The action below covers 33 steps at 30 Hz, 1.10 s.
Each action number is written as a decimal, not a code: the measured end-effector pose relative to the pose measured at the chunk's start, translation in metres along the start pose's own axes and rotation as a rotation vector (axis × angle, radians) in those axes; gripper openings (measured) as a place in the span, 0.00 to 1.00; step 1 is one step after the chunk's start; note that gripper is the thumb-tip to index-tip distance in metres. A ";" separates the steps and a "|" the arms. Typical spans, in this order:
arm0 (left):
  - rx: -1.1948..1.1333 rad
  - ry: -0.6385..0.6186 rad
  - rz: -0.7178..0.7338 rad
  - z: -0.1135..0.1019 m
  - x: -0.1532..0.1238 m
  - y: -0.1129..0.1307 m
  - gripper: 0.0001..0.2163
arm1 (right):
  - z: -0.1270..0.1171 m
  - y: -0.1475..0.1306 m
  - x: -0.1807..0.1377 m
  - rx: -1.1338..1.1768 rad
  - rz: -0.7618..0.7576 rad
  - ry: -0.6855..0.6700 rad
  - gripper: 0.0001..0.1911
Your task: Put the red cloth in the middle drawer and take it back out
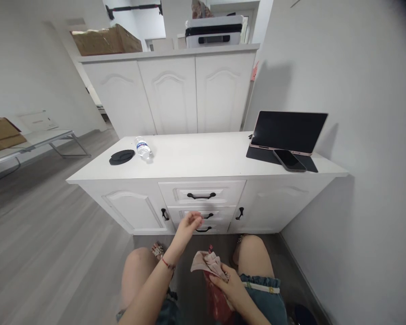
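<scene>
Crumpled pale-pink cloth tops a red bag in the right hand.

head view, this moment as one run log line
left hand: near black curved drawer handle, contact unclear; right hand: holding pale pink fabric, glossy red bag-like item; white panelled top drawer: shut

Two hands and one red-and-pink bundle are counted at one low cabinet.
On its top, one bottle, one dark screen, one phone and one black round object are found; on its front, two doors, five black handles and apparently three drawers, the lowest being poorly seen. Beyond, three panels are counted on one second cabinet, plus one suitcase and two cardboard boxes.
</scene>
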<state>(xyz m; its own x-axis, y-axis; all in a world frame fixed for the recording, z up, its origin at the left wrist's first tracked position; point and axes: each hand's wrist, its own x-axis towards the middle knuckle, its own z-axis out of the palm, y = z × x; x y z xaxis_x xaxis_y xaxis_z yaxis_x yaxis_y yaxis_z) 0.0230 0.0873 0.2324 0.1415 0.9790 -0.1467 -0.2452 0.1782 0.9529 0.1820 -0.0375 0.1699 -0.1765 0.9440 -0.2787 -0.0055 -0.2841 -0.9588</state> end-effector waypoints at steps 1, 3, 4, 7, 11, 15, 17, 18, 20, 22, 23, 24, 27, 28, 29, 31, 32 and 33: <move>-0.112 0.096 -0.033 0.000 0.014 -0.001 0.05 | 0.002 0.010 -0.003 0.081 0.083 0.013 0.31; -0.334 0.248 -0.136 0.000 0.041 -0.002 0.04 | 0.005 0.025 -0.011 0.237 0.197 0.067 0.33; -0.432 0.295 -0.212 0.000 0.053 -0.002 0.05 | 0.007 0.031 -0.014 0.304 0.228 0.080 0.33; -0.621 0.350 -0.349 0.003 0.080 -0.004 0.06 | 0.011 0.044 -0.025 0.412 0.259 0.081 0.34; -0.680 0.323 -0.318 0.008 0.095 -0.007 0.07 | 0.010 0.056 -0.034 0.399 0.301 0.140 0.37; -0.718 0.254 -0.258 0.011 0.094 -0.011 0.04 | 0.001 0.059 -0.040 0.410 0.421 0.099 0.37; -0.702 0.212 -0.200 0.011 0.091 -0.015 0.02 | -0.001 0.056 -0.042 0.441 0.460 0.106 0.35; -0.683 0.202 -0.161 0.011 0.089 -0.018 0.04 | -0.001 0.053 -0.042 0.454 0.460 0.125 0.34; -0.636 0.210 -0.081 0.012 0.084 -0.024 0.07 | 0.001 0.046 -0.043 0.480 0.431 0.151 0.33; -0.597 0.240 -0.031 0.013 0.078 -0.030 0.10 | 0.002 0.037 -0.042 0.528 0.424 0.115 0.31; -0.584 0.248 -0.020 0.014 0.075 -0.032 0.11 | 0.002 0.032 -0.041 0.559 0.430 0.077 0.30; -0.575 0.250 -0.014 0.015 0.072 -0.034 0.12 | 0.001 0.027 -0.041 0.592 0.440 0.030 0.29; -0.569 0.242 -0.006 0.015 0.060 -0.037 0.15 | -0.006 0.012 -0.040 0.665 0.440 -0.067 0.29; -0.569 0.243 -0.006 0.015 0.055 -0.038 0.16 | -0.009 0.007 -0.039 0.674 0.436 -0.076 0.29; -0.569 0.247 -0.008 0.016 0.050 -0.039 0.16 | -0.012 0.004 -0.039 0.679 0.430 -0.067 0.29; -0.563 0.254 -0.007 0.016 0.037 -0.041 0.16 | -0.019 -0.003 -0.039 0.681 0.416 -0.012 0.29; -0.560 0.257 -0.003 0.017 0.031 -0.042 0.16 | -0.021 -0.007 -0.039 0.682 0.407 0.027 0.29; -0.558 0.259 0.004 0.018 0.025 -0.043 0.15 | -0.024 -0.011 -0.040 0.687 0.390 0.069 0.29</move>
<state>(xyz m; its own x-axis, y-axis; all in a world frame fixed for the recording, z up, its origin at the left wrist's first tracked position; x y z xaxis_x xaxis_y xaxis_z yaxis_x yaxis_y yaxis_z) 0.0539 0.1018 0.1922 -0.0810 0.9594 -0.2701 -0.7202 0.1310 0.6813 0.2128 -0.0678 0.1903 -0.2291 0.7569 -0.6121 -0.5665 -0.6150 -0.5485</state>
